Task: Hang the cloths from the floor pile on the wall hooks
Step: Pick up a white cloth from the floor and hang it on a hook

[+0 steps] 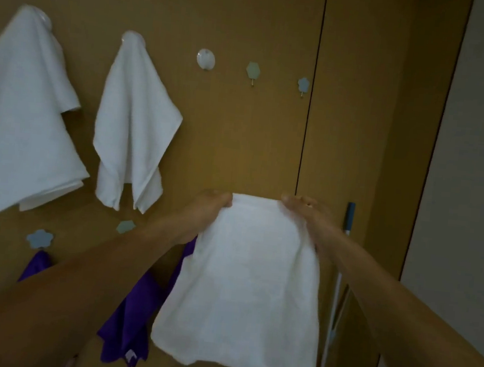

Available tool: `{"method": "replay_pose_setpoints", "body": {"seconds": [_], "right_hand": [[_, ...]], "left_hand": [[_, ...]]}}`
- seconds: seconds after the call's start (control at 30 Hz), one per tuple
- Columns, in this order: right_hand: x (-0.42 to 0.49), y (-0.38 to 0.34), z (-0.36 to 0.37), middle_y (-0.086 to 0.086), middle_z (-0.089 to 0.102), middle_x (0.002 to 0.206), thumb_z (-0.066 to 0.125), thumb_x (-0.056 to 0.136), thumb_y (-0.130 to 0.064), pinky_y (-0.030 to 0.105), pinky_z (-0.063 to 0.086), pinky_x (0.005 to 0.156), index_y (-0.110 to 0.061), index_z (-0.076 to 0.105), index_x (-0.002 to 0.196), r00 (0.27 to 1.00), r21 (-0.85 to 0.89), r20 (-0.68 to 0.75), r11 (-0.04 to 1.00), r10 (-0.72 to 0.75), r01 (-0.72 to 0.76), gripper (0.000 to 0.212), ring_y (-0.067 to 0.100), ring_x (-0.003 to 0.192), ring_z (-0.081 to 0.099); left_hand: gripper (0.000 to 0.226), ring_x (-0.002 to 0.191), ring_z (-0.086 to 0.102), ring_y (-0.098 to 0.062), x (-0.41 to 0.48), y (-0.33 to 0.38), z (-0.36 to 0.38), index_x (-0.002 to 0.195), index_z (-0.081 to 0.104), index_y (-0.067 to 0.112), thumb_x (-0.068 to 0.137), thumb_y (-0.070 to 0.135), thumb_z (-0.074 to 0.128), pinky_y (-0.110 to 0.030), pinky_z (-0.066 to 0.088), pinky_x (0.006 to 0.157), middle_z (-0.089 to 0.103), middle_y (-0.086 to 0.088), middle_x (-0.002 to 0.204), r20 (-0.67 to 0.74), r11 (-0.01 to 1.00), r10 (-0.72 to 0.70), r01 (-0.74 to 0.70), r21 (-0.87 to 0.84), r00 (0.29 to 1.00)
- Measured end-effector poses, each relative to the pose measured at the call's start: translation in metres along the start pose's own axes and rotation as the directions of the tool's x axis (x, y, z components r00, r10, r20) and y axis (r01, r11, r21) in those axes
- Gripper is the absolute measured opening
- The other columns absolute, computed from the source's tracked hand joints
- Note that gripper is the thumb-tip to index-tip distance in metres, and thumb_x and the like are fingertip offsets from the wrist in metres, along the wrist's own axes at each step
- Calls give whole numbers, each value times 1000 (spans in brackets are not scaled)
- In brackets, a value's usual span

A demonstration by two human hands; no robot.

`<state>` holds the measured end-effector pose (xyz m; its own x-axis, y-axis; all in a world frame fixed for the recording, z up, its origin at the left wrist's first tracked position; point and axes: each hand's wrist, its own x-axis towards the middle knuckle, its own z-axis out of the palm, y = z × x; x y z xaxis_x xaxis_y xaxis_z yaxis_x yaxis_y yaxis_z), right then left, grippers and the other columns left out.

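A white cloth hangs spread out in front of the brown wall, held by its top edge. My left hand pinches its upper left corner and my right hand pinches its upper right corner. Above the cloth, three hooks are bare: a round white hook, a hexagonal hook and a flower-shaped hook. Two white cloths hang on hooks further left, one at the far left and one beside it.
A lower row has flower-shaped hooks; purple cloths hang there, partly hidden by my left arm and the white cloth. A mop handle leans by the wall's right edge. A dark vertical seam runs down the panel.
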<state>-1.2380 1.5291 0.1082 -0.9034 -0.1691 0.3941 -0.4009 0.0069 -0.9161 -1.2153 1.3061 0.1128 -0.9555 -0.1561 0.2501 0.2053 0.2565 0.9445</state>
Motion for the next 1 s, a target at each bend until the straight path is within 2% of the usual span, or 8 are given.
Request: {"method": "replay_pose_setpoints", "body": {"seconds": [0.1, 0.23, 0.3, 0.4, 0.57, 0.73, 0.83, 1.0], "right_hand": [[31, -7, 11, 6, 74, 84, 85, 58, -43, 27, 56, 62, -5, 69, 91, 986, -198, 168, 980, 8, 26, 53, 20, 72, 71], [83, -17, 25, 4, 74, 81, 83, 72, -35, 23, 51, 55, -12, 71, 85, 989, -146, 138, 986, -55, 75, 29, 16, 68, 70], [110, -21, 34, 3, 74, 78, 79, 77, -34, 24, 51, 55, -14, 73, 81, 989, -86, 94, 989, -115, 123, 22, 16, 67, 69], [150, -28, 50, -1, 70, 70, 75, 82, -32, 21, 48, 53, -9, 70, 81, 976, -67, 60, 974, -211, 215, 23, 11, 60, 64], [230, -59, 78, 5, 67, 77, 72, 83, -34, 27, 44, 62, -8, 68, 81, 920, -67, -13, 918, -392, 391, 26, 15, 66, 60], [311, -120, 107, 0, 69, 79, 71, 81, -38, 36, 54, 74, -16, 63, 75, 862, -76, -81, 866, -500, 494, 24, 25, 82, 67], [351, -150, 122, -6, 65, 77, 68, 81, -42, 34, 55, 77, -20, 60, 76, 825, -127, -82, 827, -559, 548, 23, 21, 81, 65], [401, -180, 141, -1, 69, 91, 67, 80, -42, 33, 54, 78, -17, 67, 86, 803, -185, -79, 800, -591, 571, 26, 23, 88, 66]], "left_hand": [[18, 70, 58, -5, 28, 7, -17, 76, 60, 24, 90, 33, 53, -19, 39, 57, 63, 17, 67, -61, 992, 112, -108, 64, 992], [28, 80, 59, 7, 64, 14, -35, 85, 59, 29, 81, 56, 64, -15, 46, 65, 62, 26, 81, -26, 958, 243, -235, 162, 970], [50, 99, 62, -6, 83, 22, -41, 108, 62, 30, 73, 65, 67, -27, 51, 82, 65, 17, 105, -8, 945, 264, -257, 202, 965], [26, 87, 68, -7, 112, 40, -52, 93, 69, 29, 80, 52, 68, -18, 52, 65, 71, 15, 90, -58, 918, 343, -321, 234, 938], [19, 68, 61, 7, 159, 88, -72, 87, 67, 30, 90, 46, 58, -1, 38, 47, 65, 20, 80, -254, 840, 508, -407, 360, 823], [20, 81, 59, -9, 213, 148, -93, 97, 64, 21, 95, 37, 52, -21, 44, 67, 64, 7, 89, -413, 783, 607, -425, 454, 679], [20, 71, 54, -5, 244, 178, -110, 95, 63, 20, 94, 37, 54, -14, 39, 56, 61, 9, 80, -490, 760, 640, -398, 513, 592], [28, 79, 56, -18, 287, 207, -138, 101, 67, 12, 93, 35, 56, -24, 38, 68, 62, -1, 90, -517, 740, 661, -360, 568, 543]]}}
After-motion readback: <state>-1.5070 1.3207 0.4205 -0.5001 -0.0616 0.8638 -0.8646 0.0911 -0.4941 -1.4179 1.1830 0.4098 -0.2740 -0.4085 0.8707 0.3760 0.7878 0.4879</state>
